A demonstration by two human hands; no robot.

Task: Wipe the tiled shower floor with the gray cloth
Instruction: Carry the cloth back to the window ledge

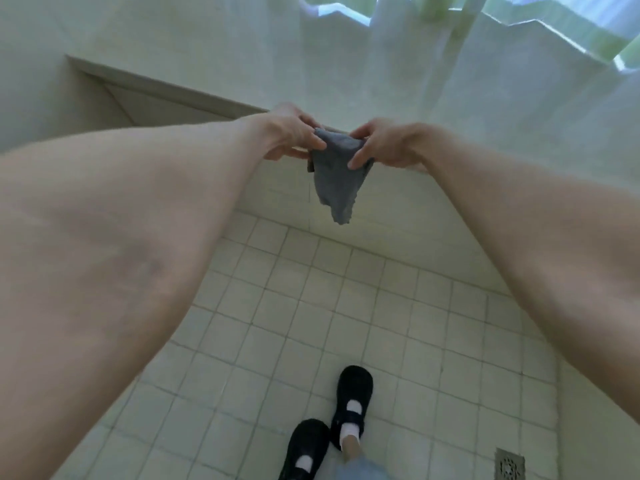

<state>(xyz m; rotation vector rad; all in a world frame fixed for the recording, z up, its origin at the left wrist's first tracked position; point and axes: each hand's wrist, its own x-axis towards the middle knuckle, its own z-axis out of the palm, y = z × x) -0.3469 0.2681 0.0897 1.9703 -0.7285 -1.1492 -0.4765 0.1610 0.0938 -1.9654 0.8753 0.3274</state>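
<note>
The gray cloth hangs in the air at chest height, bunched and drooping to a point. My left hand pinches its upper left edge. My right hand pinches its upper right edge, fingers curled over the fabric. Both arms reach forward over the tiled shower floor, which is made of small pale square tiles with gray grout. The cloth does not touch the floor.
My two feet in black shoes stand on the tiles near the bottom. A square metal drain sits at the lower right. White walls close the shower ahead; a translucent curtain hangs at the upper right below a window.
</note>
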